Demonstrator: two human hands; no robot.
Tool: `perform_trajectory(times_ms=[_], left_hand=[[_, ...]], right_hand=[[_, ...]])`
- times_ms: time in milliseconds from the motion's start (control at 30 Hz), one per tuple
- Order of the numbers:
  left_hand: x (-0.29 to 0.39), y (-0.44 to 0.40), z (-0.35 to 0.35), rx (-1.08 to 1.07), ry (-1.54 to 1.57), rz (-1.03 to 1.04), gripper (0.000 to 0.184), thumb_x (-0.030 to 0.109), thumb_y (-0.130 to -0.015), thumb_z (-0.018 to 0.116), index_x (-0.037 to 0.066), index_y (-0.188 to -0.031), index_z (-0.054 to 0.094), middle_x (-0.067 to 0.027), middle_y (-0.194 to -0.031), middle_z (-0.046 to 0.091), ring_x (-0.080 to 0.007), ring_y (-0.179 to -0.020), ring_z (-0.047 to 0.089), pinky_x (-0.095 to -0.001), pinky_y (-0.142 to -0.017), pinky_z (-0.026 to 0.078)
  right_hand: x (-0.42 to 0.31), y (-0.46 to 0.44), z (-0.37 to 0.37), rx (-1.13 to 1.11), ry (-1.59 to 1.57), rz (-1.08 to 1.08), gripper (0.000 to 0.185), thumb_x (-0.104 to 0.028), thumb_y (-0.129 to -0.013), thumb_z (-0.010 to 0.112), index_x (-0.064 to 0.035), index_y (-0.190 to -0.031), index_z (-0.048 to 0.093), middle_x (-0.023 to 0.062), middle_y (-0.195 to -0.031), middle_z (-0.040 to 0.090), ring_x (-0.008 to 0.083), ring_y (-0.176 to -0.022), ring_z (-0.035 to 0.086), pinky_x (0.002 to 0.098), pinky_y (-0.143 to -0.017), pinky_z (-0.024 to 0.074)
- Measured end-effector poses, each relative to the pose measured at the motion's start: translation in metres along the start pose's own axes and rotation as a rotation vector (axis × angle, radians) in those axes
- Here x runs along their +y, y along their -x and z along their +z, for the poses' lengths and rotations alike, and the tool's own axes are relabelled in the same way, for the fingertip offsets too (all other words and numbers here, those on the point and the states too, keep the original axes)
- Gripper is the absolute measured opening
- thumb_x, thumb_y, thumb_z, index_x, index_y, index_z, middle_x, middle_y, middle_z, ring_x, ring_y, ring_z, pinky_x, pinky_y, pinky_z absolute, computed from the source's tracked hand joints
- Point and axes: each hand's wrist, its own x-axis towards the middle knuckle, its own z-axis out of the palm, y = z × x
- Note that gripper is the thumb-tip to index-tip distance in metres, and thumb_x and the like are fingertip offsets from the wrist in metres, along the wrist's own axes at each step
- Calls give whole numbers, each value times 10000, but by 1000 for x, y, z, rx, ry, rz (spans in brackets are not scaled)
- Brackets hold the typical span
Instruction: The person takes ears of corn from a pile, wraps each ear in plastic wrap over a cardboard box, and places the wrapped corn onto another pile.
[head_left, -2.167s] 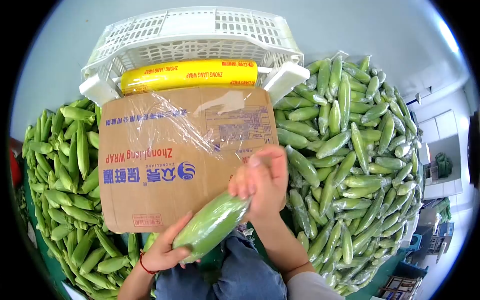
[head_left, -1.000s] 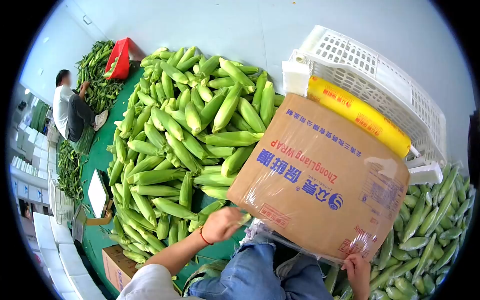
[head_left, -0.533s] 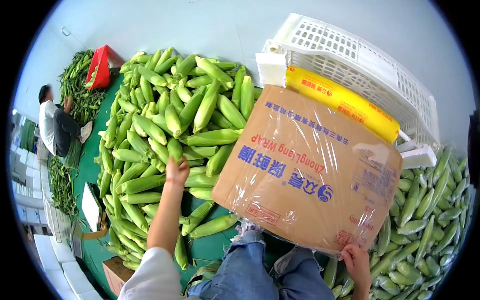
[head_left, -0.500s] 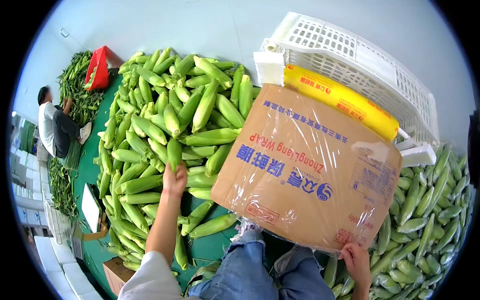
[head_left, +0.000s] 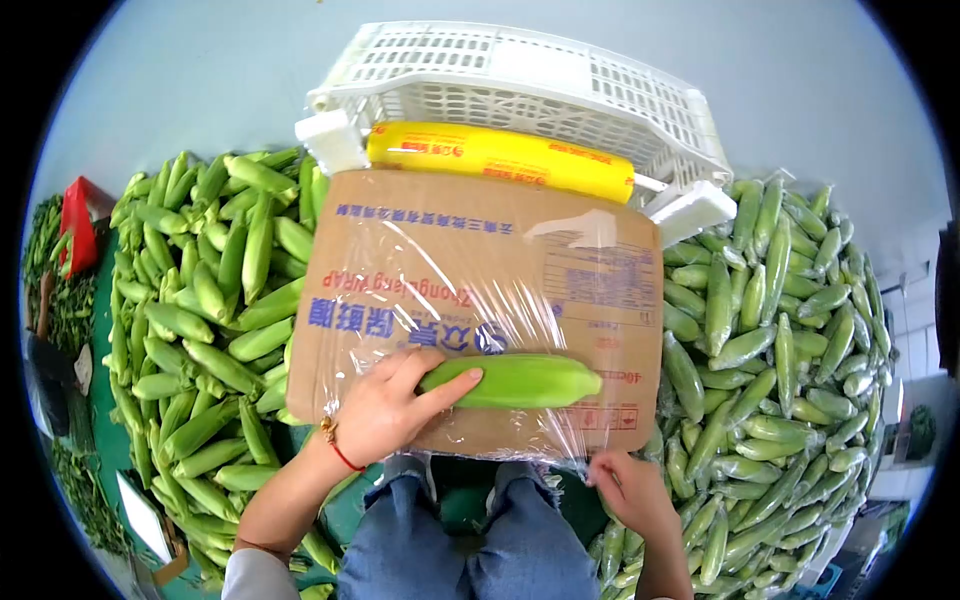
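An ear of corn point(head_left: 525, 381) in its green husk lies across the film-covered cardboard point(head_left: 420, 235). My left hand point(head_left: 395, 400) has its fingers closed around the corn's left end. Clear plastic film point(head_left: 480, 300) stretches over the printed board from a yellow-labelled roll point(head_left: 500, 158) at the back. At the board's front edge, my right hand point(head_left: 628, 482) pinches the gathered edge of the film. It sits to the right of the corn, apart from it.
Unwrapped corn point(head_left: 200, 330) is heaped at left, and film-wrapped corn point(head_left: 770, 400) at right. A white plastic crate point(head_left: 530, 80) stands behind the roll. Further left are a red container point(head_left: 80, 225) and another person, partly visible point(head_left: 50, 370).
My left hand has brought an ear of corn from the left heap onto the film-covered board. My right hand still pinches the film edge. The view has turned right.
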Motion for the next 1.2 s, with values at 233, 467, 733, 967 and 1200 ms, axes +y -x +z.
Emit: perform_trajectory(times_ms=[233, 467, 733, 967, 1200], left_hand=[[-11, 4, 12, -94, 135, -170, 690, 241, -752, 779, 111, -1373, 511, -203, -1268, 505, -383, -1107, 560, -425, -928, 498], [-17, 90, 19, 231, 121, -495, 170, 95, -831, 703, 28, -983, 671, -152, -1143, 640, -311, -1045, 623, -380, -826, 525], [-68, -105, 20, -276, -71, -160, 181, 211, -881, 604, 63, -976, 646, -177, -659, 630, -380, -640, 644, -461, -604, 518], [53, 2, 8, -333, -135, -214, 759, 562, -904, 509, -56, -1343, 468, -276, -1406, 446, -409, -1322, 433, -529, -1096, 327], [-55, -84, 35, -12, -319, -241, 688, 383, -880, 606, -60, -1374, 426, -243, -1459, 396, -362, -1388, 349, -494, -1142, 271]], right_hand=[[-20, -104, 24, 469, -185, -466, 359, -295, -869, 681, -21, -1078, 583, 111, -1045, 686, 267, -1055, 629, 405, -956, 459], [-21, -163, 33, 639, 411, -557, 321, -393, -799, 712, -95, -903, 653, 42, -875, 629, 261, -834, 592, 374, -685, 449], [-28, -171, 24, 561, 456, -530, 301, -392, -816, 691, -94, -835, 651, 49, -857, 610, 268, -771, 598, 393, -626, 502], [-60, -121, 23, -83, 484, -311, 483, -533, -969, 460, -70, -947, 598, 155, -613, 625, 355, -568, 664, 451, -489, 519], [-54, -141, 13, 222, 613, -702, 626, -497, -805, 662, -89, -1266, 550, 134, -1293, 516, 336, -1156, 522, 500, -950, 453]])
